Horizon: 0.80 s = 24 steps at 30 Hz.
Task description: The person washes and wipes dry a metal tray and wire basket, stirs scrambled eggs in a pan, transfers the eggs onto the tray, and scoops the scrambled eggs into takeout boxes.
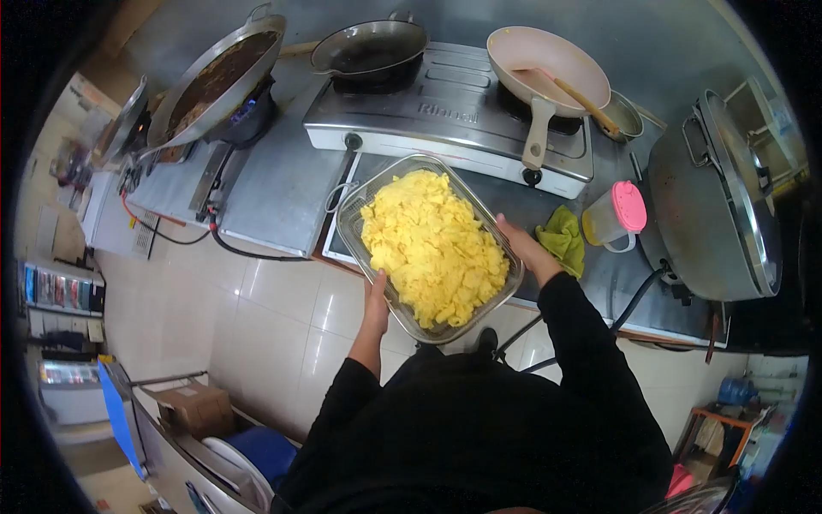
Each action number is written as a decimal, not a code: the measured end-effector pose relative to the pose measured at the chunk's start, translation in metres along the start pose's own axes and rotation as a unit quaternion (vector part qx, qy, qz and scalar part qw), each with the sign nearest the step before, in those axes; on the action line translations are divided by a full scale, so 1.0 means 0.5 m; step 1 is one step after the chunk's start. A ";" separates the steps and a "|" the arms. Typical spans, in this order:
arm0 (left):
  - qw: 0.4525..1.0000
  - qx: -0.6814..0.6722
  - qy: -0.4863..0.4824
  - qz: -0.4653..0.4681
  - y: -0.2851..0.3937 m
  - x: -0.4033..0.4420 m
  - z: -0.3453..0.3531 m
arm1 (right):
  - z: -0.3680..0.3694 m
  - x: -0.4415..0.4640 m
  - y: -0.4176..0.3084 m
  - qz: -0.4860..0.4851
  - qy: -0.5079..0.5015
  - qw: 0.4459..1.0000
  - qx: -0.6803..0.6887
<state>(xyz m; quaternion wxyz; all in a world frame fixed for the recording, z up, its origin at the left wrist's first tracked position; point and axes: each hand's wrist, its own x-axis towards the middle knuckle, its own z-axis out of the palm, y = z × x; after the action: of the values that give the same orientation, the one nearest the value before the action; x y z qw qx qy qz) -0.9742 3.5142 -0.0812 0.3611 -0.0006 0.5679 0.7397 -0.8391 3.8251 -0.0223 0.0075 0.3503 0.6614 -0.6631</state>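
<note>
A rectangular metal mesh basket [346, 224] is heaped with yellow scrambled egg [432, 244]. It is held in front of my body, partly over the counter edge and partly over the floor. My left hand [374, 307] grips its near left side, thumb on the rim. On the right side my right hand [521, 244] holds the rim, with the fingers mostly hidden under or behind the basket. Close beyond the right hand lies a crumpled green cloth [561, 242] on the counter.
A two-burner gas stove [445, 111] carries a dark pan [370, 49] and a cream frying pan [548, 64] with a wooden-handled spatula [587, 104]. Left is a large wok [218, 81] above a blue flame. Right stand a pink-lidded jug [615, 218] of yellow liquid and a big pot [704, 201].
</note>
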 end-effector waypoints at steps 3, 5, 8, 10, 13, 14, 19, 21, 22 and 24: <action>0.999 -0.010 -0.039 -0.005 0.022 0.016 -0.034 | 0.036 -0.054 0.022 0.012 0.046 0.998 0.048; 0.996 -0.027 -0.088 -0.016 0.038 0.024 -0.056 | 0.057 -0.108 0.021 0.012 0.044 0.997 0.054; 0.991 -0.014 -0.130 -0.032 0.076 0.009 -0.056 | 0.087 -0.157 0.070 0.013 0.127 0.990 0.061; 0.988 0.013 -0.150 -0.037 0.101 -0.010 -0.047 | 0.106 -0.209 0.101 0.016 0.183 0.980 0.079; 0.978 0.041 -0.201 -0.033 0.115 -0.042 -0.017 | 0.136 -0.336 0.116 -0.017 0.247 0.960 0.134; 0.972 0.046 -0.228 -0.031 0.111 -0.055 -0.001 | 0.135 -0.382 0.134 -0.024 0.238 0.958 0.157; 0.927 0.089 -0.363 0.032 0.132 -0.030 -0.038 | 0.288 -0.518 0.179 -0.162 0.317 0.920 0.163; 0.906 0.084 -0.414 0.040 0.137 -0.125 -0.012 | 0.330 -0.614 0.240 -0.186 0.387 0.894 0.128; 0.892 0.082 -0.443 0.041 0.132 -0.182 -0.003 | 0.357 -0.673 0.263 -0.198 0.417 0.877 0.134; 0.898 -0.034 -0.424 0.111 0.138 -0.132 -0.146 | 0.363 -0.576 0.177 -0.297 0.363 0.882 0.029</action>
<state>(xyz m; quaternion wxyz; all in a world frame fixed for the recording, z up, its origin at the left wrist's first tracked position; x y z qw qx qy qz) -0.9920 3.4111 -0.0222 0.4834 0.3640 0.3317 0.7238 -0.6625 3.5231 0.0152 -0.4410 0.3536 0.6716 -0.4790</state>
